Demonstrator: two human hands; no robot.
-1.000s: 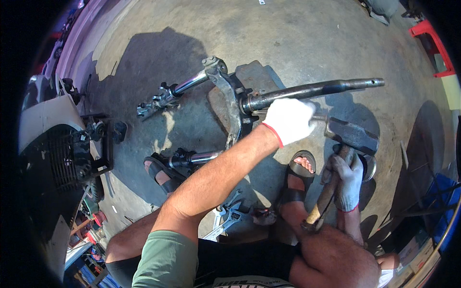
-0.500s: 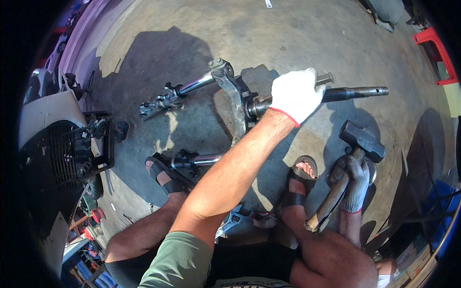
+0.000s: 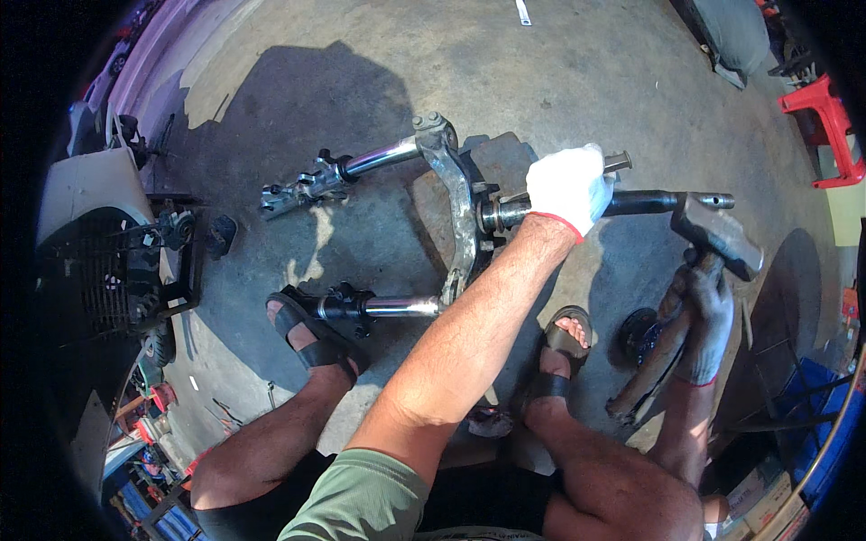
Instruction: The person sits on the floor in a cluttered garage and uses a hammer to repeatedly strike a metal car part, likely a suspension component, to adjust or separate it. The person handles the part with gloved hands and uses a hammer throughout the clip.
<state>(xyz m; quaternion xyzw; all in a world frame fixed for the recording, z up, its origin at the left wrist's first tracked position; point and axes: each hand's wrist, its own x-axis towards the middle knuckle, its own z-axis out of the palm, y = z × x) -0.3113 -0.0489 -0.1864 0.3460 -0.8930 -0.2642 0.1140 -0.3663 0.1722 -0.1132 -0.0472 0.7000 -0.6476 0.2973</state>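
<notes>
The right hand (image 3: pixel 708 311) now lifts the hammer (image 3: pixel 717 236) higher, at 3 o'clock, ready to hit. The left hand (image 3: pixel 570 187) grips the fork stem (image 3: pixel 667 200).

Concrete floor (image 3: pixel 298 54) carried motorcycle fork assembly (image 3: pixel 456 203), lying flat across middle. Red plastic stool (image 3: pixel 825 122) stood at far right. Small white strip (image 3: pixel 523 12) lay near top edge. Dark round part (image 3: pixel 639 335) rested beside sandalled foot (image 3: pixel 561 347).

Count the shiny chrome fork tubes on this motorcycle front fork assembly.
2. One shiny chrome fork tube runs up-left from the grey metal yoke; the other chrome tube lies lower, beside the left sandalled foot. None seems hidden.
</notes>
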